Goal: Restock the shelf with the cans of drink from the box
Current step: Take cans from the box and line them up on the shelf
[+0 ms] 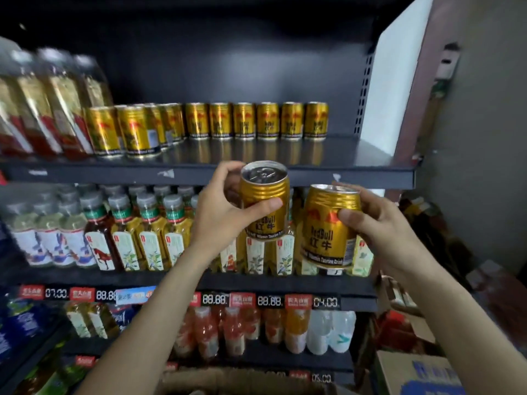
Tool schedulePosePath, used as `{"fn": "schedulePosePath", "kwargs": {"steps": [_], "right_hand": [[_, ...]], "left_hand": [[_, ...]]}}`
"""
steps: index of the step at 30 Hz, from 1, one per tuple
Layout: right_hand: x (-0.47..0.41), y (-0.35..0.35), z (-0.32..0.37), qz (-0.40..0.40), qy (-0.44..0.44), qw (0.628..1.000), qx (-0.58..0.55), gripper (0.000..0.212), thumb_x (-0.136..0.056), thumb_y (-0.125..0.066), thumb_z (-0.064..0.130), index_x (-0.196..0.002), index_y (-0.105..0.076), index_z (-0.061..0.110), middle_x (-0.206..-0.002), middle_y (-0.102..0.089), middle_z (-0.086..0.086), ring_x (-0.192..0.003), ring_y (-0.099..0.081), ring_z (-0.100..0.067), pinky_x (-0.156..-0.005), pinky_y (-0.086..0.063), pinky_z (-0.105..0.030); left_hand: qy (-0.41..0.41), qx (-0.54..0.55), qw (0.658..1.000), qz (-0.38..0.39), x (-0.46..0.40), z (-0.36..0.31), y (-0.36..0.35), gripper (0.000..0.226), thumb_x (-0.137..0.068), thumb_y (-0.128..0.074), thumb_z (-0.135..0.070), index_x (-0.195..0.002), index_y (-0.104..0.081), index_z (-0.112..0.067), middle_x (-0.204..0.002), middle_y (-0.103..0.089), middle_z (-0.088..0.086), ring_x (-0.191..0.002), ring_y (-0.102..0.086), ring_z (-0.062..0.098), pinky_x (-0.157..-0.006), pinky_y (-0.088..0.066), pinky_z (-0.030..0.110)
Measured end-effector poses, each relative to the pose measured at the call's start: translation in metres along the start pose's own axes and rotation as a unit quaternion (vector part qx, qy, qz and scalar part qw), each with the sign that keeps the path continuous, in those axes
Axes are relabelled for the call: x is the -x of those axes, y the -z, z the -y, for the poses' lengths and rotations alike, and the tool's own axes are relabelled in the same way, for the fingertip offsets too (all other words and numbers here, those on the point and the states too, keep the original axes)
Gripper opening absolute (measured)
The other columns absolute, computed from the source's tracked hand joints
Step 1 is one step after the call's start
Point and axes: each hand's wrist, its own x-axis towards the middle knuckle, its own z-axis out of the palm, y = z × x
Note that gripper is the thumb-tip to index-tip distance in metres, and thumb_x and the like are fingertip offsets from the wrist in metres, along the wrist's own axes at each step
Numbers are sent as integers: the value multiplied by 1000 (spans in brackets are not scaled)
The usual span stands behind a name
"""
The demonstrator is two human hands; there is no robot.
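Observation:
My left hand (222,212) grips a gold drink can (263,192) upright, just below the front edge of the top shelf (370,173). My right hand (379,223) holds a second gold can (325,226), a little lower and to the right, also upright. On the top shelf a row of several matching gold cans (245,119) stands along the back, with a denser cluster at the left (134,131). The shelf's front right part is bare. The top of a brown cardboard box (242,380) shows at the bottom edge, between my forearms.
Tall tea bottles (42,109) fill the top shelf's left end. The shelf below holds bottled teas (148,235), and lower shelves hold juice and water bottles (256,329). Price tags (271,300) line the shelf edges. More cardboard boxes (419,372) sit at the lower right beside a wall.

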Motion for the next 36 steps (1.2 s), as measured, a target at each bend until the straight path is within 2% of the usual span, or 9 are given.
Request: {"fn": "schedulePosePath", "kwargs": {"steps": [5,9,14,18,23,28,30,33,36], "right_hand": [[-36,25,43,-10,63,997,35,58,-52,-72,40,-108,-60,27,-93,-73,10,-92,-67,-6,-76,-54,-19],[-68,39,53,-26,91,993,75,56,-59,-77,24,-112,-58,21,-96,-68,9,-90,-65,-3,-72,-52,-17],[-122,55,50,-33,92,984,146,48,-77,-70,5,-121,-51,12,-105,-60,5,-102,-59,-17,-84,-51,-25],[-166,80,31,-54,67,978,189,53,-76,-72,6,-124,-50,9,-115,-59,-6,-105,-59,-22,-91,-50,-36],[-204,119,8,-78,17,977,196,53,-78,-70,6,-127,-49,6,-119,-57,-9,-110,-58,-28,-96,-49,-43],[-221,142,-2,-62,9,975,213,56,-86,-62,10,-138,-40,15,-135,-47,-11,-117,-51,-24,-93,-46,-34],[-217,145,-8,-60,59,948,308,68,-84,-67,24,-142,-32,22,-139,-42,-8,-122,-46,-22,-95,-43,-33],[-208,141,-16,-73,108,876,465,85,-68,-76,49,-138,-30,30,-134,-41,-8,-118,-46,-23,-96,-45,-36],[-217,142,-22,-72,119,889,436,79,-67,-81,39,-131,-36,26,-124,-54,-6,-104,-57,-23,-83,-49,-29]], "left_hand": [[-61,-11,998,-25,-49,-31,-16,75,-55,-78,-59,-116,-46,-29,-99,-51,-31,-89,-48,-25,-72,-41,2],[-49,-43,998,-25,-82,-33,-34,74,-57,-73,-56,-121,-47,-27,-107,-51,-22,-97,-47,-9,-74,-36,9],[-1,-101,995,-13,-123,-20,-58,72,-64,-73,-58,-122,-46,-25,-109,-54,-12,-104,-51,7,-83,-39,26],[13,-156,988,22,-154,-10,-84,75,-65,-70,-62,-124,-45,-22,-125,-58,-3,-112,-55,16,-85,-44,30],[28,-178,982,54,-177,-8,-120,79,-71,-67,-61,-132,-39,-20,-133,-52,1,-118,-51,20,-81,-38,27],[19,-177,979,97,-189,3,-134,80,-71,-65,-63,-133,-33,-24,-135,-49,1,-118,-49,20,-92,-44,34],[10,-172,977,127,-188,5,-131,88,-66,-70,-61,-135,-27,-27,-136,-47,0,-119,-49,19,-96,-43,36],[-12,-207,968,145,-190,6,-127,92,-62,-79,-51,-135,-27,-29,-137,-46,-1,-120,-48,18,-97,-42,34],[-19,-217,967,130,-198,7,-129,87,-62,-81,-48,-131,-33,-27,-135,-49,-2,-120,-48,17,-97,-43,34]]}}
